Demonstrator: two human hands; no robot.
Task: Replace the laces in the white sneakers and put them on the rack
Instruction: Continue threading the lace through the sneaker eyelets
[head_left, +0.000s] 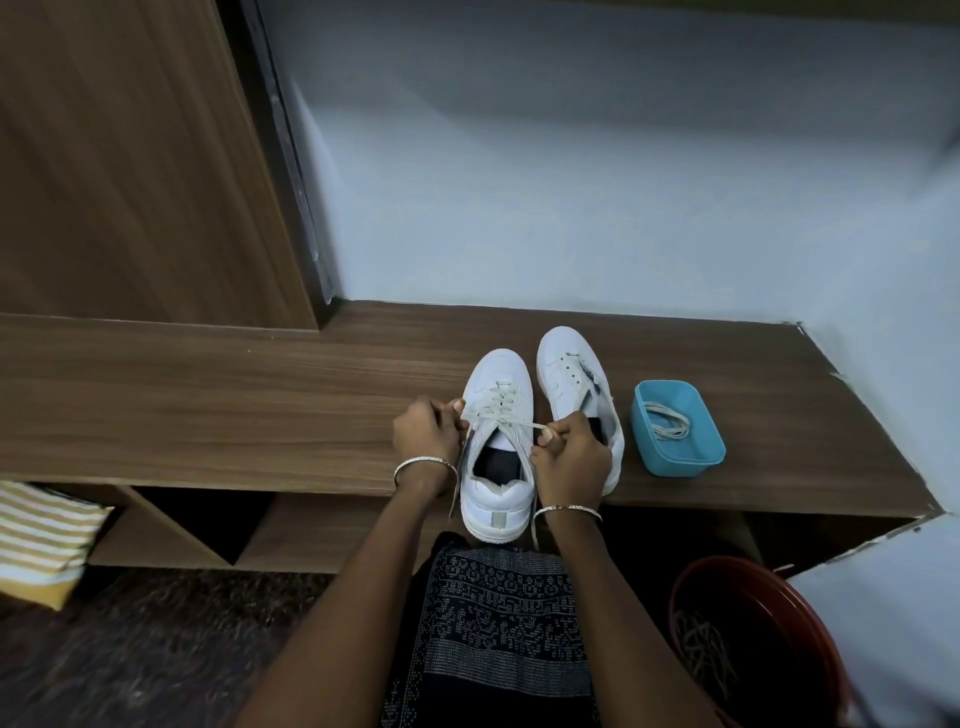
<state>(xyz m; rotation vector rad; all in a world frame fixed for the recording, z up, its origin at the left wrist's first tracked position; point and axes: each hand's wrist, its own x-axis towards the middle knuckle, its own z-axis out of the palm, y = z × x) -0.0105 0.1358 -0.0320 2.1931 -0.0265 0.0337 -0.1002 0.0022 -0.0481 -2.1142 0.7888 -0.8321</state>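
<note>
Lace (498, 413) ends stretched out to both sides: left hand (426, 436) curled tight, pinching one end just off the shoe's left edge, right hand (569, 457) fisted round the other end on the right side. Both forearms reach in from below, a bangle (425, 465) on each wrist. Between the two hands sits the laced sneaker (498, 499), toe pointing away, heel just over the front edge of the wooden shelf (234, 405). The lace crosses at the top eyelets, and loose tails drop past the heel on either side. Just beyond the right hand is the second sneaker (563, 364), open eyelets showing, close beside the first. Further right stands a blue tub (675, 460) with a coiled lace (667, 418) inside. Down at floor level on the right is a red bucket (685, 587) holding what looks like a tangle of strings.
</note>
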